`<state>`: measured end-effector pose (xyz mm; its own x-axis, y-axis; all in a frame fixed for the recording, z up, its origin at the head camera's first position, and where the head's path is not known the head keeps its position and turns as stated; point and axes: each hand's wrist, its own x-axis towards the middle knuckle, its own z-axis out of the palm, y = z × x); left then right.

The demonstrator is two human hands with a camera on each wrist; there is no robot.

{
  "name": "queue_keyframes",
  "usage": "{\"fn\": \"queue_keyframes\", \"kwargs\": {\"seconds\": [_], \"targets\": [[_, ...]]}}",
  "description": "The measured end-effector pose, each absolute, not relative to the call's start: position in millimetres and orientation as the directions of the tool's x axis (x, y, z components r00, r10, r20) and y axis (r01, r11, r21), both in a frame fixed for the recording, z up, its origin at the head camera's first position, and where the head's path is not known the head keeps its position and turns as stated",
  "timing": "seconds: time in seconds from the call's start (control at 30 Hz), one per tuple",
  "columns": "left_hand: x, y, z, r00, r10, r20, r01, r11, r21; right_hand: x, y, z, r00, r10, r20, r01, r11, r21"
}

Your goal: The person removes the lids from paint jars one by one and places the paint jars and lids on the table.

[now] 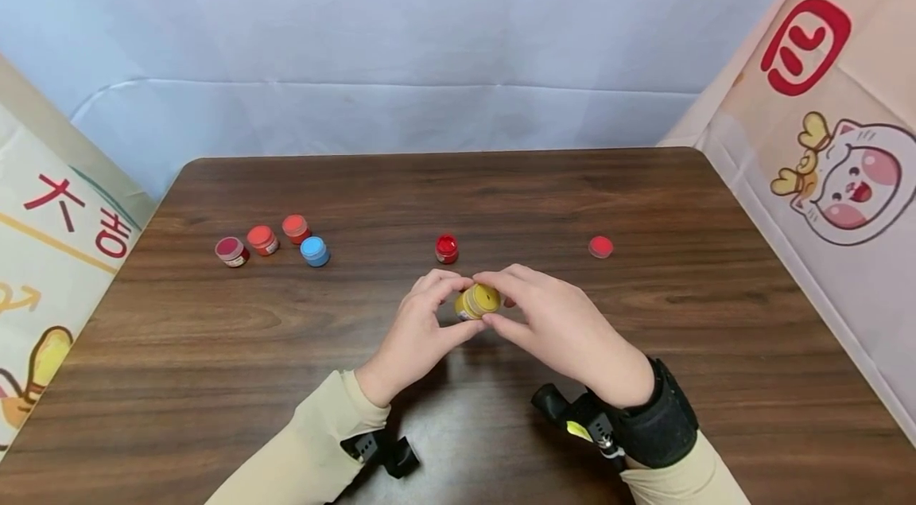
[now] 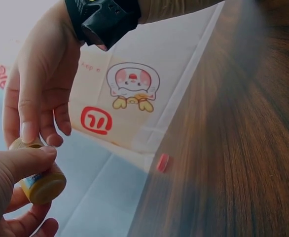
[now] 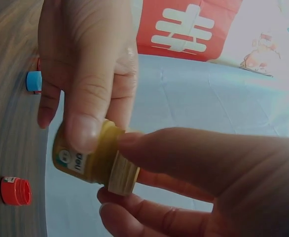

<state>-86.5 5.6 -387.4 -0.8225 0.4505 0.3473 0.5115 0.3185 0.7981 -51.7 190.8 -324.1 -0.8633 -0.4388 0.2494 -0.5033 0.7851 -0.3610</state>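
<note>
The head view alone takes in the whole row of jars on the table (image 1: pixel 386 195). From the yellow jar (image 1: pixel 467 306), the open red jar (image 1: pixel 447 250) stands toward eleven o'clock and the red lid (image 1: pixel 601 247) lies at two. Between nine and ten o'clock, farther off, are the blue jar (image 1: pixel 315 252), two coral jars (image 1: pixel 262 241) and a maroon jar (image 1: pixel 232 252). Only the right wrist view gives the label (image 3: pixel 77 164) clearly; the left wrist view shows the base.

The yellow jar is up off the table between both hands, tilted on its side, its yellow lid (image 1: pixel 488 298) toward two o'clock in the head view. The left hand (image 1: pixel 418 322) reaches in from seven o'clock and grips the body, thumb against the label side. The right hand (image 1: pixel 561 322) comes from four o'clock, thumb and fingers pinching the lid.

Whether that lid is loose cannot be told. In the right wrist view the blue jar is partly behind the left hand, and the label's lettering is cut by the thumb. Both sleeves (image 1: pixel 293 441) run out of the head view's bottom edge.
</note>
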Motion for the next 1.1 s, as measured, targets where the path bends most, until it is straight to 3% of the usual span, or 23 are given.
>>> {"fn": "queue_keyframes", "kwargs": {"seconds": [0.83,1.1], "targets": [[-111,19,-394,-0.814,0.483,0.324,0.528,0.381,0.759,-57,252,-297,-0.945,-0.198,0.26,-0.306,0.817,-0.489],[-131,27,-399,-0.833,0.501,0.234,0.475,0.431,0.767,-63,272,-298,-0.969,-0.072,0.235,-0.19,0.823,-0.535]]}}
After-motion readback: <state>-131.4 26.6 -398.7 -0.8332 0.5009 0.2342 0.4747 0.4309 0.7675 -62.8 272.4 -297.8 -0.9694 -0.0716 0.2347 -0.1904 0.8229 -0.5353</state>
